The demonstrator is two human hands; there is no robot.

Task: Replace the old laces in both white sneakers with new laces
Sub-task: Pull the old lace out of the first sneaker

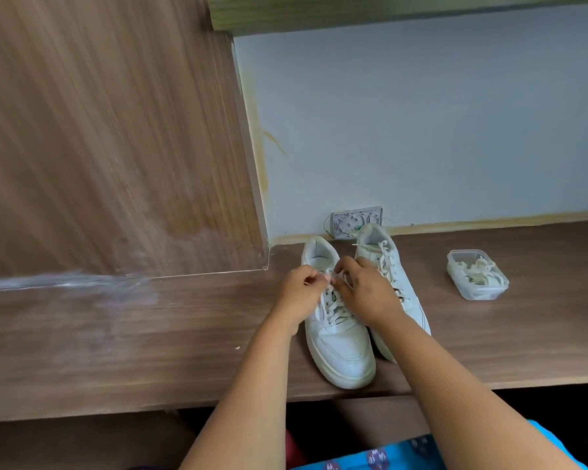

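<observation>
From my feed I see the left hand (301, 290) and the right hand (367, 293) meeting over the near white leather sneaker (336, 337), which lies directly beneath them with its toe pointing back toward the wearer. Both hands have their fingers curled in, pinching the cream flat lace (333, 305) at the top eyelets of that shoe; the exact fingertip contact is too small for me to make out, but each hand grips a strand of the lace near the tongue. The crossed lace rows run down the shoe just below the two wrists.

Just beyond the right hand, partly hidden by it, lies the second white sneaker (384, 256), touching or nearly touching the first, its own lace loose across the opening. Well off to the right of the right hand sits a small clear plastic tub (477, 274) holding a tangle of cream-coloured laces (479, 273).

Everything rests on a brown wood-grain desk top (150, 334), whose front edge runs beneath the forearms. To the left of the left hand a tall brown wood-grain side panel (116, 130) rises from the surface, with a pale scuffed patch low down. Beyond the hands a pale blue painted wall (421, 113) stands behind the desk, yellowish staining along its joins, and a small grey wall socket plate (355, 220) sits at its foot just behind the sneakers. Bright blue patterned cloth (421, 456) shows below the right forearm.
</observation>
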